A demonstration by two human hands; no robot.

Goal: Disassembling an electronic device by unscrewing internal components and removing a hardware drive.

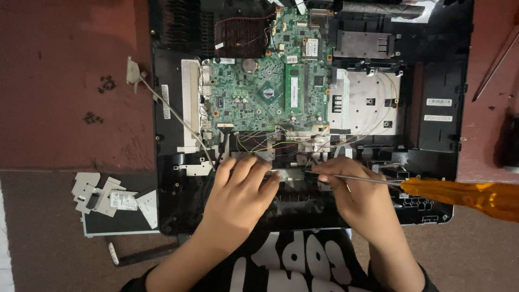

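Opened black computer case (173,205) lying flat across the reddish surface (65,81), back cover off. Green circuit board (259,92) in the upper middle, silver metal plate (367,103) to its right, coloured wires (270,141) running along the board's lower edge. Removed metal brackets (102,194) off to the left. Orange-handled screwdriver (470,197) lying nearly flat, shaft pointing left, tip at the wiring area just below the board. Left hand (238,189) flat on the case, fingers spread, gripping nothing, steadying the work. Right hand (351,189) curled loosely over the shaft near the tip, guiding it; handle end free. For a clean result: keep tip square in the screw head, press along the shaft, turn slowly, hold wires clear of the blade, brace the case firmly
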